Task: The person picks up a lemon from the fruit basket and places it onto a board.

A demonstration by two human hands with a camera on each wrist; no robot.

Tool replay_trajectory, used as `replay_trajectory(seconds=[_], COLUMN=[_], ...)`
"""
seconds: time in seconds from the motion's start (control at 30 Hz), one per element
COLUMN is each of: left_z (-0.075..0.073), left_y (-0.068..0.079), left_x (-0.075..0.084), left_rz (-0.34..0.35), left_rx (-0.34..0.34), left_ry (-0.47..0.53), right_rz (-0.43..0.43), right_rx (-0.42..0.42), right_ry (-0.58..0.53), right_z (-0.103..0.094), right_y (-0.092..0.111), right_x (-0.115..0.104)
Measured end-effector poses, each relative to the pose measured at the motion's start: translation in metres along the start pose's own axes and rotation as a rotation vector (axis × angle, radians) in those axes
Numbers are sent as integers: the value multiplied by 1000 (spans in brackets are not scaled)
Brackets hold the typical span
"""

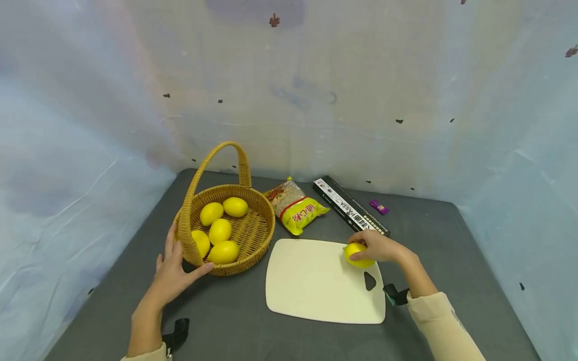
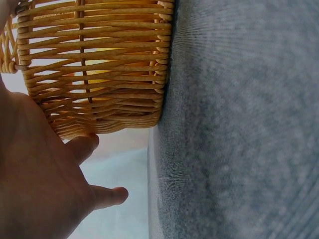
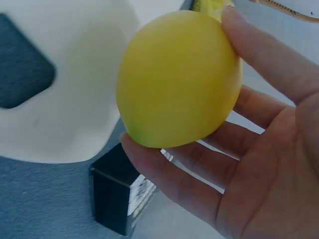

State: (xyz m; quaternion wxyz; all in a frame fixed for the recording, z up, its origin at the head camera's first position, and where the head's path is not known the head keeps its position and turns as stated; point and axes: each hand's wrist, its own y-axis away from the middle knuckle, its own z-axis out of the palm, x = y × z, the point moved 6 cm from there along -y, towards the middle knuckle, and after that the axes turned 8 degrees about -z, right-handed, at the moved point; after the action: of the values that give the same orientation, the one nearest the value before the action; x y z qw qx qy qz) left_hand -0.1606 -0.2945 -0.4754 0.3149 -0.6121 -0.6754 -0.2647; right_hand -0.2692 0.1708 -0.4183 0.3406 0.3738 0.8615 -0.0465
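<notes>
My right hand (image 1: 379, 246) grips a yellow lemon (image 3: 179, 79) between thumb and fingertips. It is over the upper right corner of a cream cutting board (image 1: 316, 286), near the board's handle hole. On the left, a round wicker basket (image 1: 250, 240) with a tall arched handle has several lemons (image 1: 224, 252) inside. My left hand (image 1: 170, 278) lies against the near left side of this basket, thumb and fingers spread and fairly straight. In the left wrist view, the fingers lie along the woven wall (image 2: 99, 64); part of the hand is cut off.
Behind the board lie a yellow-labelled food bag (image 1: 298, 208) and a long black pasta box (image 1: 349, 205). A small purple packet (image 1: 378, 206) is farther right. Pale sheeting (image 1: 316, 90) hangs behind and beside the dark grey table (image 1: 226, 321).
</notes>
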Motion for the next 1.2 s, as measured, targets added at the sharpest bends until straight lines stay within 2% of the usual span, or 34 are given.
replay_trajectory(seconds=[0.5, 1.2], left_z=[1, 1], left_y=[0, 1], left_x=[0, -1], left_rz=[13, 8], left_rx=[17, 5], left_ry=[0, 17], right_rz=[123, 135], right_rx=[-5, -43], right_ry=[25, 38], right_z=[10, 15], right_y=[10, 11], right_x=[18, 19])
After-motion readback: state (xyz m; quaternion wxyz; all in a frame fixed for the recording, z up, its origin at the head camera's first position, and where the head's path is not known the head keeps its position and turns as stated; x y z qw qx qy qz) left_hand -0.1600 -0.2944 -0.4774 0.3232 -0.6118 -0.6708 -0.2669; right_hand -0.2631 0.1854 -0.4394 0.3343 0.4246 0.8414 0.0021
